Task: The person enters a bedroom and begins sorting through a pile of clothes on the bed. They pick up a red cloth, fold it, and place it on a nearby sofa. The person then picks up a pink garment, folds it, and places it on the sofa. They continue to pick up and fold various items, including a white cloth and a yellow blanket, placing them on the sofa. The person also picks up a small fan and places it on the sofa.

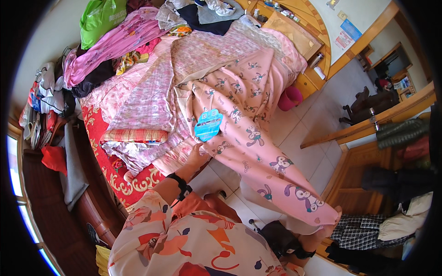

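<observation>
A pink bed sheet (238, 103) printed with cartoon rabbits stretches from the bed towards my right side, with a paler underside. Its near edge is in my left hand (198, 157), just below a blue scalloped paper tag (208, 125) that bears writing. Away to the right, my right hand (335, 220) grips another edge, pulling the fabric taut in long folds. Part of that hand is hidden behind the cloth. Beneath the sheet lies a patterned quilted pad (145, 93) on the bed.
A plaid pillow (134, 135) rests on the bed's near side. Clothes (207, 15) and a green bag (102, 24) are heaped at the back. A pink bin (290, 98) stands by the headboard. An open wooden door (369, 115) and hanging clothes (362, 227) are at right.
</observation>
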`<state>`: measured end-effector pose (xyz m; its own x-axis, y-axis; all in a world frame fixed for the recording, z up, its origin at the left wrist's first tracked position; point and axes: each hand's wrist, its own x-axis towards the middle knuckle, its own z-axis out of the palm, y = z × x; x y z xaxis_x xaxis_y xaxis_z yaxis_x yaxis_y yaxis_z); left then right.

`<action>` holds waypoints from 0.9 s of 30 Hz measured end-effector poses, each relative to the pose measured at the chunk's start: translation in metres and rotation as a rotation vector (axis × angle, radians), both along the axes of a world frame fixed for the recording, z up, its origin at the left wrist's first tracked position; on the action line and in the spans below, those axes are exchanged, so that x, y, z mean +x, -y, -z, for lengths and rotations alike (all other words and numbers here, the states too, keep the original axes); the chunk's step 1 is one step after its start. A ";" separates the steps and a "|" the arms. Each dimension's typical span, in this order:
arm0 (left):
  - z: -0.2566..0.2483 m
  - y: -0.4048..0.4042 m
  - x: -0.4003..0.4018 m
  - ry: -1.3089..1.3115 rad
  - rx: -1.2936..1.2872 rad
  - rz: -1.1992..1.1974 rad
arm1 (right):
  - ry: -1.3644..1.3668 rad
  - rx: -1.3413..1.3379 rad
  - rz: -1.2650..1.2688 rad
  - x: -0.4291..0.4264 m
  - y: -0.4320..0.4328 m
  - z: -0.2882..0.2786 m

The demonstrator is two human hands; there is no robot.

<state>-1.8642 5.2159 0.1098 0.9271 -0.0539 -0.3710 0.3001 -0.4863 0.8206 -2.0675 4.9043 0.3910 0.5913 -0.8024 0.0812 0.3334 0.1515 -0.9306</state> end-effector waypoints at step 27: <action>0.085 -0.028 0.171 0.067 0.364 -0.452 | -0.811 -0.921 0.801 -0.005 0.108 0.057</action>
<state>-1.6928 5.2439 0.0247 0.8505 0.4724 -0.2314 0.4966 -0.5760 0.6493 -2.0724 4.7966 0.3336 0.1543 -0.7807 0.6055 -0.6103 -0.5573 -0.5630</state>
